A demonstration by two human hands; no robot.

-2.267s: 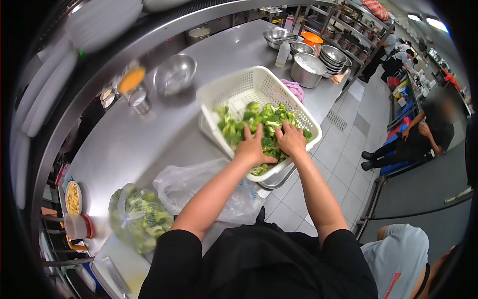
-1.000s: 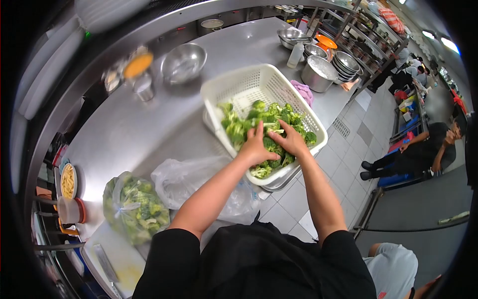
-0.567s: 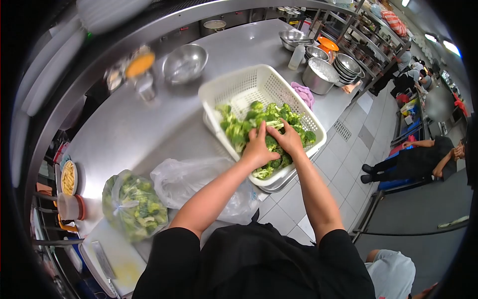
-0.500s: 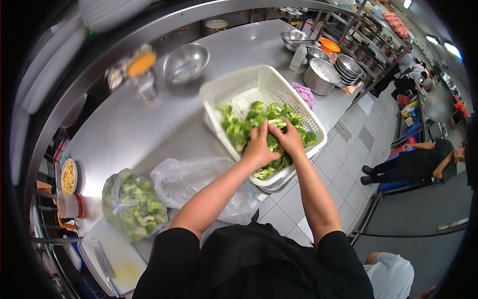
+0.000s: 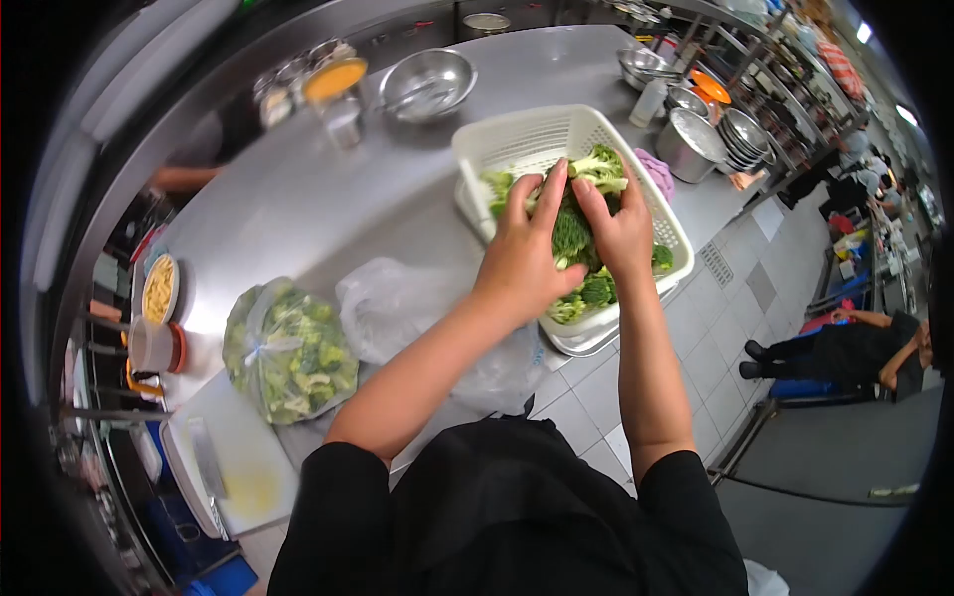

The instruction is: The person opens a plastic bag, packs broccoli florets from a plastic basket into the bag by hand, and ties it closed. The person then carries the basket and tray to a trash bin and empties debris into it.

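Observation:
My left hand [image 5: 525, 243] and my right hand [image 5: 618, 226] are cupped around a bunch of broccoli florets [image 5: 572, 233], palms facing each other. They hold it above a white plastic basket [image 5: 477, 134] with perforated walls. More broccoli [image 5: 594, 292] lies in the basket below, partly hidden by my hands. Left of the basket is a crumpled clear plastic bag [image 5: 383, 298], and beyond it a knotted clear bag of broccoli [image 5: 288, 353].
A cutting board [image 5: 263, 462] with a knife [image 5: 208, 457] lies at near left. Steel bowls [image 5: 427, 84], a steel pot [image 5: 693, 139] and a purple cloth [image 5: 654, 171] stand or lie farther back. At right, another person [image 5: 865, 348] is beside the aisle.
Both hands have risen from the broccoli in the basket, lifting a bunch of florets between them. The view has shifted, so the basket and table appear farther right and up.

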